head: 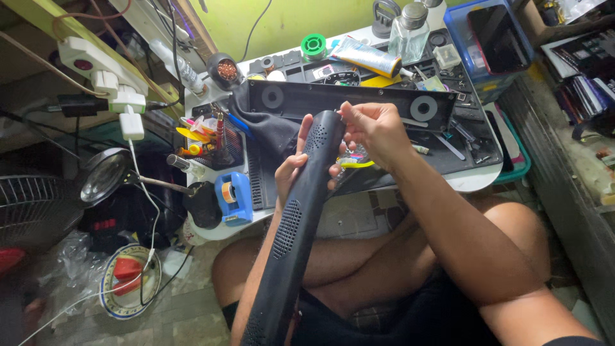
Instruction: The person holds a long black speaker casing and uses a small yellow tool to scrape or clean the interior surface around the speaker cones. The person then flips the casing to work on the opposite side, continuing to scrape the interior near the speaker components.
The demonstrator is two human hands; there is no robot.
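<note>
Head view: person seated cross-legged on the floor, looking down at a low white tabletop [471,182] crowded with repair tools. A long black curved plastic speaker cover with perforated grille patches [296,224] runs from frame bottom at 6 o'clock up to frame centre, upper end just in front of the tabletop edge, lower end resting against the legs. Left hand [293,168] grips the cover near its top from the 9 o'clock side, fingers [306,128] wrapped around the back, closed on it. Right hand [377,131] sits at the cover's top end on the 3 o'clock side, fingers pinched narrow on the top edge; cannot tell if something small is held between them. Behind the hands at 12 o'clock, a long black rectangular speaker body with two round grey discs [349,102] lies across the tabletop on a dark work mat. At 9 o'clock of the hands, a blue tape dispenser [232,197] stands at the tabletop edge. Farther at 9 o'clock, a round magnifier lamp on a flexible arm [102,176]. At 12 o'clock far back, a green solder spool [313,45], a white and blue tube [366,57], a clear glass bottle with metal cap [410,31]. At 2 o'clock, a blue plastic bin [458,35].
</note>
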